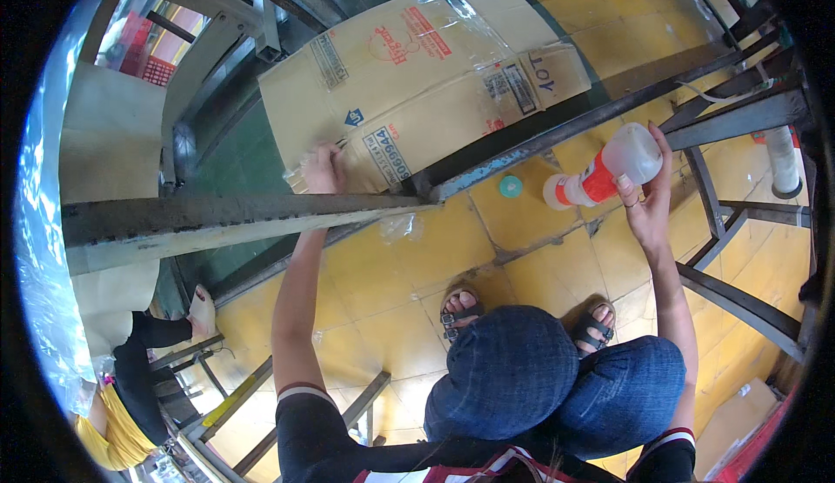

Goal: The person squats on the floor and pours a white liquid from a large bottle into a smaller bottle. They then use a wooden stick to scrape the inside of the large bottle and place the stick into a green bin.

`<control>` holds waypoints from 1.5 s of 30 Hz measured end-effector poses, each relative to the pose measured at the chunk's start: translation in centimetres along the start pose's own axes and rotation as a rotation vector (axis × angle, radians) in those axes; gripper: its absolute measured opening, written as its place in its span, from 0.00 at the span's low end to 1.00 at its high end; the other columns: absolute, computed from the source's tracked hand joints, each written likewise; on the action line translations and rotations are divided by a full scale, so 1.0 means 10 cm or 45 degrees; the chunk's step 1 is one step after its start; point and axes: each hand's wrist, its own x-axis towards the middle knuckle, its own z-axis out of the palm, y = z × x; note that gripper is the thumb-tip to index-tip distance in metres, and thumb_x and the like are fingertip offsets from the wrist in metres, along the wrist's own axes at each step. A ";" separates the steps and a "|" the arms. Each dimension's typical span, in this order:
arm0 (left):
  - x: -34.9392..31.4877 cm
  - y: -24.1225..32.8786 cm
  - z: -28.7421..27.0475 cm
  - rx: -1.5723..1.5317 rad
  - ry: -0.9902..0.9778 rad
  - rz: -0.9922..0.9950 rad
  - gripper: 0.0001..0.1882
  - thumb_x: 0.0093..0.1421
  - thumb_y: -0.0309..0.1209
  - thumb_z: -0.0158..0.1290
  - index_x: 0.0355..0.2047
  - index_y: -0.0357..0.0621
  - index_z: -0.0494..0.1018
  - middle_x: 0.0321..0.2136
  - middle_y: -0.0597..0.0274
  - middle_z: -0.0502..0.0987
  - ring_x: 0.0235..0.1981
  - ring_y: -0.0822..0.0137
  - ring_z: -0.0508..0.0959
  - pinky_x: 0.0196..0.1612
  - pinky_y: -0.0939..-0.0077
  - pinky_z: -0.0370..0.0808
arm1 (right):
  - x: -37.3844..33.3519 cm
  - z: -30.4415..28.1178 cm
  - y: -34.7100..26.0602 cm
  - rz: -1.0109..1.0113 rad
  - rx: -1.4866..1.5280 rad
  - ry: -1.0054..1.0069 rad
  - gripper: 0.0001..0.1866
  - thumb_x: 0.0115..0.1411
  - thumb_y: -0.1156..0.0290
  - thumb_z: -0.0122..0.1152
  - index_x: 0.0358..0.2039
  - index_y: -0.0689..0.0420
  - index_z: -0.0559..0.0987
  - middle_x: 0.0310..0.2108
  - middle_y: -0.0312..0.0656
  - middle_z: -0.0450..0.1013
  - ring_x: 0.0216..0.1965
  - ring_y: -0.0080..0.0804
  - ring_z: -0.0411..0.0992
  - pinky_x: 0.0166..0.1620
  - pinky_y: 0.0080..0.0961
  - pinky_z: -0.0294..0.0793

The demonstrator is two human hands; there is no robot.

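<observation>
My left hand [323, 171] reaches past a metal bar to the near left edge of a flattened cardboard box [461, 109]. Its fingers are curled at that edge, by some loose clear tape. Printed marks and strips of tape cover the box. In my right hand [648, 213] is a translucent plastic bottle [600, 178] with a red label, held tilted by its wide end. The bottle's narrower end points left. A round teal cap [511, 186] lies on the yellow tiles just left of the bottle.
The metal bar [252, 222] crosses my left forearm, and a long rail [522, 152] runs along the box's near side. A metal frame [748, 309] stands at the right. Another person's foot [202, 311] shows at the left. Clear plastic [402, 227] lies on the tiles.
</observation>
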 end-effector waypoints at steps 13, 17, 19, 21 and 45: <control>0.02 0.13 0.13 0.154 0.200 -0.137 0.04 0.54 0.28 0.57 0.31 0.44 0.76 0.33 0.55 0.76 0.34 0.54 0.74 0.38 0.60 0.67 | 0.05 -0.01 0.01 -0.003 0.005 0.039 0.49 0.52 0.46 0.66 0.64 0.59 0.53 0.56 0.52 0.62 0.54 0.41 0.66 0.57 0.37 0.66; -0.03 0.15 0.13 -0.030 0.254 -0.063 0.04 0.55 0.24 0.54 0.32 0.42 0.71 0.31 0.54 0.75 0.31 0.50 0.73 0.36 0.57 0.68 | 0.04 0.00 0.03 0.012 -0.025 0.022 0.49 0.53 0.46 0.66 0.64 0.59 0.52 0.57 0.52 0.62 0.54 0.41 0.67 0.57 0.37 0.67; -0.05 0.11 0.12 -0.138 0.241 -0.027 0.05 0.57 0.24 0.53 0.33 0.42 0.69 0.32 0.52 0.75 0.32 0.51 0.74 0.36 0.59 0.69 | 0.05 0.02 0.05 0.023 0.003 0.022 0.48 0.53 0.46 0.66 0.64 0.58 0.52 0.57 0.53 0.62 0.55 0.41 0.67 0.57 0.37 0.67; -0.08 0.07 0.13 -0.294 0.242 -0.061 0.04 0.59 0.24 0.52 0.34 0.41 0.68 0.32 0.51 0.74 0.32 0.52 0.74 0.37 0.61 0.70 | 0.05 0.02 0.06 0.003 -0.006 0.034 0.48 0.53 0.47 0.65 0.64 0.58 0.52 0.57 0.53 0.62 0.55 0.41 0.67 0.57 0.38 0.67; -0.22 -0.84 -0.25 -1.928 0.384 -0.743 0.08 0.65 0.31 0.41 0.27 0.49 0.61 0.29 0.67 0.66 0.34 0.70 0.68 0.41 0.75 0.67 | 0.05 -0.16 0.31 0.131 0.208 0.218 0.32 0.65 0.53 0.53 0.62 0.57 0.59 0.57 0.42 0.62 0.57 0.31 0.63 0.59 0.32 0.62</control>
